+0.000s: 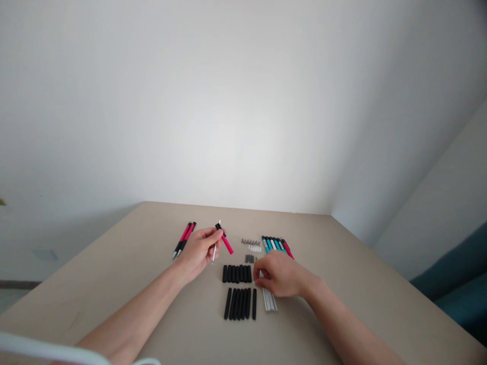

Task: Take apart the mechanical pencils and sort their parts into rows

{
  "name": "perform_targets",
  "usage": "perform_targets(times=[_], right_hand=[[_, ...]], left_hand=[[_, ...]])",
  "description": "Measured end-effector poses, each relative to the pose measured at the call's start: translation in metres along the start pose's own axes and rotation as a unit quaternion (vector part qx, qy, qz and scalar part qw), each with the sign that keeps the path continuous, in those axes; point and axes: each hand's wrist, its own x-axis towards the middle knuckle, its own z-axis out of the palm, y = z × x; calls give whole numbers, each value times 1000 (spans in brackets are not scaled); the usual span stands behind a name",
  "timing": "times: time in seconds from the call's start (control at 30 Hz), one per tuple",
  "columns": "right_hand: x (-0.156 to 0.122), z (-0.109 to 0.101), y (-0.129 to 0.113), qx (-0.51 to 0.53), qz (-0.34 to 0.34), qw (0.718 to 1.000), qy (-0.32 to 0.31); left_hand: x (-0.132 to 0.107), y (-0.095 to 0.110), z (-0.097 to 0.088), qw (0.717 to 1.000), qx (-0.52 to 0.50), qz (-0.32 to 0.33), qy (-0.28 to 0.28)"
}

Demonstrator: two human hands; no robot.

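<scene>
From my remote seat, the thing in hand is the pink barrel (227,245). It is held in the air up and to the left of the short black row (236,274), which I use as my landmark. Its long axis slants from a black end at the fingertips down and right, so its free end points toward that row. A thin white rod (215,249) is held with it and hangs nearly upright. The two cross near the fingertips and splay apart lower down.

The left hand (198,251) has its thumb and fingers pressed together on the barrel's black end and on the rod. The palm sits left of the landmark row and clear of the table (152,284).

The right hand (280,275) lies just to the right of the row, knuckles up, with its fingers curled down onto the white refills (271,301). I cannot tell whether it is pinching one or only touching them. It is the hand nearer those refills, and the left is well apart from them.

Below the landmark row lie the long black pieces (239,303). Beyond it are small metal tips (250,242), and beyond and to the right the teal pens (272,243). Far up and left of it is a pair of pink pens (184,239).
</scene>
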Motion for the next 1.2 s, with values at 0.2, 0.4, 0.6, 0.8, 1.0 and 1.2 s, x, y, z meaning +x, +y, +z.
perform_targets(times=[0.2,0.4,0.6,0.8,1.0,1.2], right_hand=[[-3,-3,9,12,-6,1000,28],[-4,-9,28,44,52,987,146],[1,-3,33,34,90,982,160],[6,1,31,17,122,977,172],[14,8,21,-27,114,983,139],[20,11,14,-76,136,980,121]], left_hand=[[0,0,0,1000,-2,1,5],[1,-1,-1,1000,-4,3,2],[1,-1,0,1000,-2,0,0],[0,0,2,1000,1,-7,12],[1,-2,0,1000,14,-8,22],[3,-5,-2,999,22,-12,45]])
